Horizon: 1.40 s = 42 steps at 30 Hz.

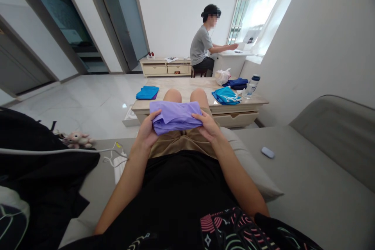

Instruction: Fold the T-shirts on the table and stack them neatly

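Observation:
A folded lavender cloth garment (177, 117) is held up above my lap, gripped at both ends. My left hand (149, 129) is closed on its left end, with the thumb on top and the other fingers hidden beneath. At the opposite end, my right hand (207, 125) grips it, thumb and a finger showing on the upper side. Beyond my knees, a folded blue garment (147, 92) lies on the left of the low table (178, 84), with some purple showing under its edge. Farther right on the table lies a bright blue folded garment (226, 95) with white print.
A clear water bottle (252, 86), dark blue folded cloth (236, 83) and a white plastic bag (222, 76) stand at the table's right. A grey pillow (249, 164) and a small pale case (267, 152) lie on the sofa. A person (202, 45) sits at a desk.

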Each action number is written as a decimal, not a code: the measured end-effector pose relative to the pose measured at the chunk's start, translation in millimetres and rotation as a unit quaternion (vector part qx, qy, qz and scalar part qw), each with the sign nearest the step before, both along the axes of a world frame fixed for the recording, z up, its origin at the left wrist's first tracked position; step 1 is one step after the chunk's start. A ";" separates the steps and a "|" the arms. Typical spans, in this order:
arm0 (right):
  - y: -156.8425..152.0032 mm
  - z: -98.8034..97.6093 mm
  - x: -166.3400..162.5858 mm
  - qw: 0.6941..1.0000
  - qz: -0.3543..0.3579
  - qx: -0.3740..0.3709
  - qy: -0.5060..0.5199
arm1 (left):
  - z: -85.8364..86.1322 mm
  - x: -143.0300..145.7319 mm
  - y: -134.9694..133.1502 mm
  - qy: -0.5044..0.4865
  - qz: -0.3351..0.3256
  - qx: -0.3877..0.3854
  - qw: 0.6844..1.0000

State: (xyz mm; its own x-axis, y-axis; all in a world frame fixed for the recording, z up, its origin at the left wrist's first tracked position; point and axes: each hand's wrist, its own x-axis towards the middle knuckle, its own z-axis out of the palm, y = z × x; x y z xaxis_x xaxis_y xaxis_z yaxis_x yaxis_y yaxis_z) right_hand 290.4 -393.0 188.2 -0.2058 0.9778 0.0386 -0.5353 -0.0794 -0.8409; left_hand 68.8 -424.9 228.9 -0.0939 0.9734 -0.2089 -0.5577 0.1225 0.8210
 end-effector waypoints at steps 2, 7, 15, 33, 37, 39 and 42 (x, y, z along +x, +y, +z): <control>-1.7 2.4 2.7 1.000 -0.018 0.004 0.001 | -2.9 1.1 0.1 0.004 -0.007 -0.015 1.000; -4.4 20.5 11.2 0.998 -0.059 -0.009 -0.004 | -0.1 -3.7 4.4 0.062 -0.026 -0.042 0.997; 55.0 32.5 12.3 0.989 0.021 -0.140 -0.043 | 33.2 -16.3 83.3 0.134 -0.102 -0.053 0.984; 125.4 37.6 124.6 0.907 -0.345 -0.222 -0.090 | 13.7 76.7 411.3 0.482 -0.274 0.193 0.809; 151.4 34.5 149.0 0.891 -0.368 -0.239 -0.118 | 13.5 65.8 394.6 0.639 -0.232 0.194 0.707; 182.5 40.7 163.6 0.890 -0.387 -0.209 -0.120 | 15.3 60.2 384.1 0.677 -0.220 0.197 0.674; 242.0 46.0 189.9 0.890 -0.421 -0.135 -0.113 | 15.8 53.2 377.7 0.687 -0.204 0.185 0.672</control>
